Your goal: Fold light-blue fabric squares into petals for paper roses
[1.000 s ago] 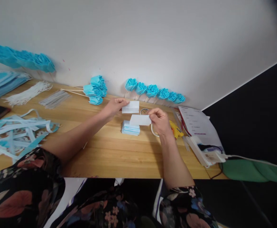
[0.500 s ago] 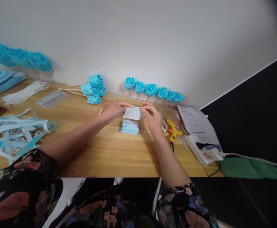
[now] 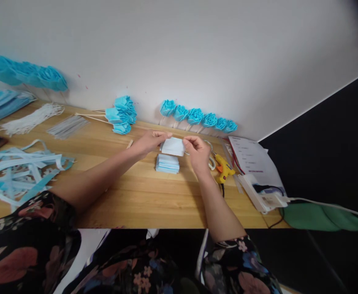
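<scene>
A small white rectangular piece of thin fabric (image 3: 173,146) is held up between my two hands. My left hand (image 3: 151,142) pinches its upper left side between thumb and fingers. At its upper right corner, my right hand (image 3: 197,152) pinches it the same way. Just below it on the table lies a neat stack of pale blue and white fabric pieces (image 3: 167,163). Beyond my right hand rests a yellow hot glue gun (image 3: 224,168), with scissor handles (image 3: 212,163) partly hidden by that hand.
Blue fabric flowers on sticks lean along the wall (image 3: 195,116), and more lie behind my left hand (image 3: 122,115). Blue strip offcuts (image 3: 22,169), white cords (image 3: 32,118), grey wires (image 3: 68,126) and face masks (image 3: 4,104) fill the left. A power strip (image 3: 260,194) sits right.
My left thumb and fingers have shifted slightly along the top of the fabric piece. The piece has turned a little and now spreads flatter between both hands. The stack has not moved.
</scene>
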A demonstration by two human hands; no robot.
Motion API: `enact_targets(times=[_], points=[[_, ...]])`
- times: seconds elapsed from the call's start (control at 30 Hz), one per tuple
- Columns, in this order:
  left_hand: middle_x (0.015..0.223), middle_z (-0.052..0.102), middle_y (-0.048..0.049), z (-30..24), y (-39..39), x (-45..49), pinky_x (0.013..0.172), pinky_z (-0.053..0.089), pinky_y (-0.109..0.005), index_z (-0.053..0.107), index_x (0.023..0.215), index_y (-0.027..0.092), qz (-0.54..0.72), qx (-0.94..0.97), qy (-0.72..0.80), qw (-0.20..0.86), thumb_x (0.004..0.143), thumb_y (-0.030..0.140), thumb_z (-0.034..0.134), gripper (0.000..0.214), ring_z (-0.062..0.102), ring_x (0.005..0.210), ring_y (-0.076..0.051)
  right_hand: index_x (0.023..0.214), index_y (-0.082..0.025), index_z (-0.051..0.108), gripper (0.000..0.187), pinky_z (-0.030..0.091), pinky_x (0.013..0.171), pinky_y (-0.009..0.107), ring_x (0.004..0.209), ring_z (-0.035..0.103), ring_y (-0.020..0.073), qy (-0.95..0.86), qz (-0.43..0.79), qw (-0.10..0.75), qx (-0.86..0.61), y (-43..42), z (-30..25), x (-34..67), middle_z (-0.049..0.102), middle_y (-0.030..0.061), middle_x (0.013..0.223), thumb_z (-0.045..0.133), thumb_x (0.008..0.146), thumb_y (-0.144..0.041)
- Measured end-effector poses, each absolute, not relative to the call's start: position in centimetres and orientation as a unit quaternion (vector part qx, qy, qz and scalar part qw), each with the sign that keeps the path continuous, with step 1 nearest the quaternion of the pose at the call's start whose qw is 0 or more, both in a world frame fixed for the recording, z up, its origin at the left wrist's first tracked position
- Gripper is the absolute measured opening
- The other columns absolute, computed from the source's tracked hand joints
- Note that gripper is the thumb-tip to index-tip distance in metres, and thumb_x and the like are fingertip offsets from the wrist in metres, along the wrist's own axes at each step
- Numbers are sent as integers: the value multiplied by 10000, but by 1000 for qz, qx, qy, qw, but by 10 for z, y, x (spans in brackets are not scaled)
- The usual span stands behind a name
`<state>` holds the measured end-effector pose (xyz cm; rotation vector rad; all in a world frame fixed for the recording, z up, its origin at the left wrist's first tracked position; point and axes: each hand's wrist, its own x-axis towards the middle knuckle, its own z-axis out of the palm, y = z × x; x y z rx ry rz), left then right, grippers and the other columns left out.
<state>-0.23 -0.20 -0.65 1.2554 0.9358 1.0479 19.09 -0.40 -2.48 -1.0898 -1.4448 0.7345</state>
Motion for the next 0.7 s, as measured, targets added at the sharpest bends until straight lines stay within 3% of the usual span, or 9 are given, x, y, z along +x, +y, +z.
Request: enact_targets(times=[0.1, 0.17, 0.3, 0.5, 0.7], points=[[751, 713, -52, -8, -1, -2, 739, 469, -308, 732, 780, 146, 457, 524, 378, 611, 700, 701, 732, 561, 624, 745, -175, 855, -203, 703, 192, 524, 709, 294, 752, 639, 160, -604, 307, 572, -462, -4, -25, 190, 722, 17, 807, 693, 792, -385], [810, 726, -50, -9, 0, -3, 758, 467, -303, 743, 838, 149, 452, 528, 378, 612, 666, 635, 794, 518, 627, 771, -170, 850, -206, 706, 191, 523, 701, 294, 745, 637, 159, -599, 308, 577, -461, -4, -25, 190, 723, 15, 800, 698, 787, -386], [754, 698, -28, -10, 1, -4, 703, 439, -283, 713, 754, 139, 445, 538, 401, 594, 606, 464, 864, 388, 588, 704, -142, 869, -205, 717, 198, 526, 714, 299, 757, 647, 158, -603, 315, 572, -458, -4, -26, 191, 730, 17, 823, 701, 796, -388], [642, 625, 0, -11, -1, -2, 604, 381, -258, 668, 676, 146, 437, 574, 424, 548, 680, 393, 788, 275, 524, 607, -116, 1070, -232, 732, 315, 535, 869, 349, 912, 684, 185, -669, 303, 510, -447, -6, -24, 193, 753, 32, 981, 717, 807, -406], [726, 687, -21, -10, -2, -1, 666, 464, -278, 692, 753, 147, 421, 582, 423, 553, 697, 402, 786, 277, 603, 677, -144, 874, -235, 752, 180, 521, 874, 368, 888, 681, 205, -708, 255, 468, -463, -8, -23, 193, 759, 24, 909, 673, 856, -395]])
